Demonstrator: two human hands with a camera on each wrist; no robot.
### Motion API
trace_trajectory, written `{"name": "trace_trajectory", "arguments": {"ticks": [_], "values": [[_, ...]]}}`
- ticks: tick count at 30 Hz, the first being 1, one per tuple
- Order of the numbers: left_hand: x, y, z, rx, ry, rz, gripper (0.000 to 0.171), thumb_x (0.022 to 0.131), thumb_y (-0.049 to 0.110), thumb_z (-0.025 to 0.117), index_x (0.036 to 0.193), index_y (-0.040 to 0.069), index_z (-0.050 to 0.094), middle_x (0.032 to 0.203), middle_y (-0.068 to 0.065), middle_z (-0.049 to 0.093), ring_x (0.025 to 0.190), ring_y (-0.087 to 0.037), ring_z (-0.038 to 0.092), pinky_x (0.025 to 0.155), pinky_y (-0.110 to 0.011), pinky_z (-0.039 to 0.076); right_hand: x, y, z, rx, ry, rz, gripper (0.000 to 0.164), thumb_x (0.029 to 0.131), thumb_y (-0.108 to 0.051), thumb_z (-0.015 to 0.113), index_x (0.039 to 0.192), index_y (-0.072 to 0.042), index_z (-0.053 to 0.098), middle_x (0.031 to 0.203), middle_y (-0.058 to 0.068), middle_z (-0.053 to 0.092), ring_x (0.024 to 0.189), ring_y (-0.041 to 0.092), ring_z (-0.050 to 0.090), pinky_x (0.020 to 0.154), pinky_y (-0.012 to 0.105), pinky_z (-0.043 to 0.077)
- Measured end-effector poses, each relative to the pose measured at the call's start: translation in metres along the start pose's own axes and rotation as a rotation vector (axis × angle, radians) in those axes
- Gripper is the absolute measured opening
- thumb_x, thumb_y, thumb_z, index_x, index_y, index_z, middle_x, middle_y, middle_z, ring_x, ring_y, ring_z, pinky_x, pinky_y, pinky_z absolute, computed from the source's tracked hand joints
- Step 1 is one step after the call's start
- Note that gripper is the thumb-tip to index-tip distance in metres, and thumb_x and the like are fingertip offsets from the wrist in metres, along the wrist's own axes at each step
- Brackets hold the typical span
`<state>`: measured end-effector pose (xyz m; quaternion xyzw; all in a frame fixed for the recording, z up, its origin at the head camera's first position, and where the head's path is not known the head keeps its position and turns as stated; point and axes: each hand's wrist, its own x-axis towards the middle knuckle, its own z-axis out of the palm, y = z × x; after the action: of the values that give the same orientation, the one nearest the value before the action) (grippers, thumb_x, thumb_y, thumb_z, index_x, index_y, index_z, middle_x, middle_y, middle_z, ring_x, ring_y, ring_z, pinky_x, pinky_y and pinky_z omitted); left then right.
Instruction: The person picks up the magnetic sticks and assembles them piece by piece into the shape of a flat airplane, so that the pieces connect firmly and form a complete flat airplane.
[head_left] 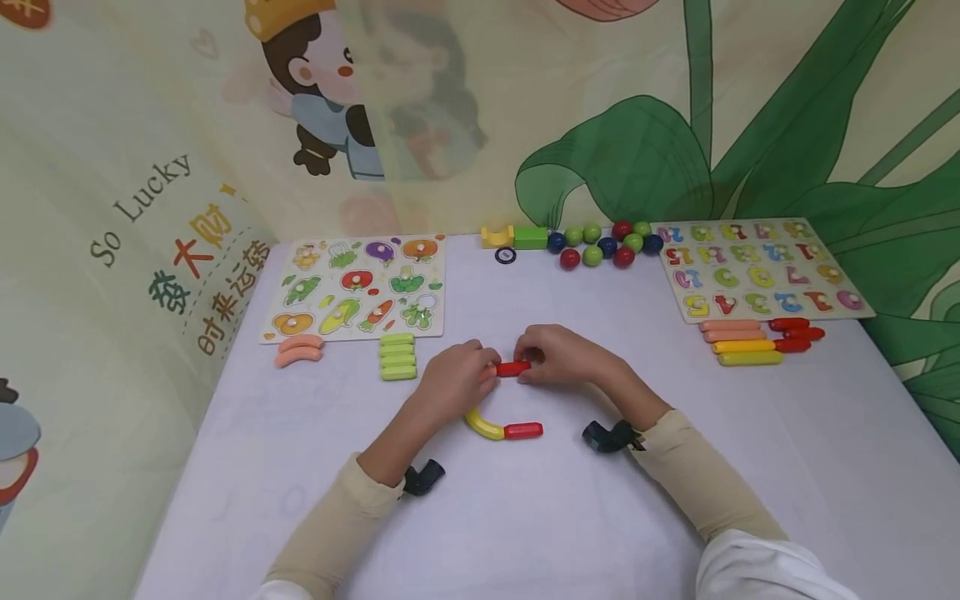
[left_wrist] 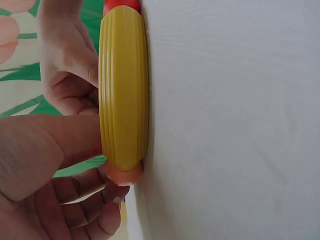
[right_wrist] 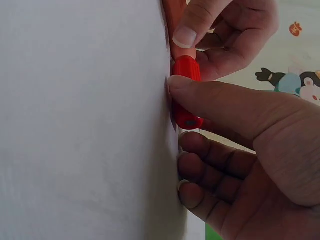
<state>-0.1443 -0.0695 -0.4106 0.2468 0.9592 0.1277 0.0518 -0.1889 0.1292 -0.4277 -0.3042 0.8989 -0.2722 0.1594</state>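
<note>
My left hand (head_left: 459,382) pinches an orange stick-like toy piece (right_wrist: 175,16) between thumb and fingers, mostly hidden in the head view. With thumb and forefinger, my right hand (head_left: 561,354) pinches a short red toy stick (head_left: 513,369), its far end touching the orange piece. A grey dot shows on the red stick's near end in the right wrist view. Below the hands lies a curved yellow piece (head_left: 486,427), end to end with a second red stick (head_left: 523,431). In the left wrist view the yellow piece's other end meets orange.
At left lie a vegetable puzzle board (head_left: 352,287), two curved orange pieces (head_left: 298,351) and several green sticks (head_left: 397,357). Colored balls (head_left: 608,247), blocks (head_left: 529,238) and a black ring (head_left: 506,256) line the back. More sticks (head_left: 750,358) lie by a number board (head_left: 757,271) at right.
</note>
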Motion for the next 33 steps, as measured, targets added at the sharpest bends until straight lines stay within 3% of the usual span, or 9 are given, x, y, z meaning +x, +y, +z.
{"name": "trace_trajectory", "arguments": {"ticks": [12, 19, 22, 29, 33], "values": [[0.012, 0.004, 0.002, 0.002, -0.023, 0.024, 0.022, 0.079, 0.027, 0.069, 0.099, 0.017, 0.068, 0.076, 0.004, 0.051, 0.065, -0.011, 0.047, 0.055, -0.021, 0.04, -0.003, 0.001, -0.003, 0.037, -0.012, -0.048, 0.018, 0.074, -0.02, 0.075, 0.088, -0.019, 0.065, 0.078, -0.007, 0.056, 0.072, 0.012, 0.051, 0.065, 0.023, 0.046], [0.014, 0.005, 0.0, -0.024, -0.071, 0.003, 0.024, 0.078, 0.029, 0.07, 0.099, 0.017, 0.067, 0.078, 0.004, 0.052, 0.067, -0.012, 0.048, 0.058, -0.021, 0.041, -0.002, 0.017, -0.022, 0.092, -0.062, 0.013, 0.024, 0.078, -0.026, 0.071, 0.1, -0.019, 0.067, 0.086, -0.009, 0.06, 0.078, 0.012, 0.054, 0.071, 0.024, 0.047], [0.014, 0.005, -0.001, -0.041, -0.09, -0.01, 0.025, 0.078, 0.029, 0.07, 0.1, 0.016, 0.067, 0.079, 0.003, 0.052, 0.067, -0.012, 0.048, 0.059, -0.022, 0.041, -0.001, 0.034, -0.039, 0.086, 0.012, 0.037, 0.022, 0.082, -0.024, 0.067, 0.102, -0.014, 0.067, 0.09, -0.006, 0.062, 0.08, 0.014, 0.054, 0.072, 0.027, 0.047], [0.014, 0.006, -0.002, -0.034, -0.095, -0.011, 0.026, 0.078, 0.029, 0.071, 0.1, 0.017, 0.067, 0.079, 0.004, 0.053, 0.068, -0.012, 0.048, 0.059, -0.021, 0.041, 0.006, 0.07, -0.086, 0.004, 0.326, 0.189, 0.019, 0.082, -0.011, 0.064, 0.099, -0.004, 0.066, 0.089, 0.007, 0.06, 0.079, 0.022, 0.051, 0.068, 0.035, 0.045], [0.015, 0.006, -0.001, -0.036, -0.09, 0.0, 0.025, 0.078, 0.029, 0.07, 0.099, 0.017, 0.067, 0.079, 0.004, 0.053, 0.067, -0.011, 0.048, 0.058, -0.021, 0.041, 0.016, 0.085, -0.098, -0.056, 0.39, 0.279, 0.025, 0.083, -0.013, 0.064, 0.105, -0.002, 0.063, 0.086, 0.01, 0.057, 0.077, 0.025, 0.049, 0.065, 0.036, 0.043]]}}
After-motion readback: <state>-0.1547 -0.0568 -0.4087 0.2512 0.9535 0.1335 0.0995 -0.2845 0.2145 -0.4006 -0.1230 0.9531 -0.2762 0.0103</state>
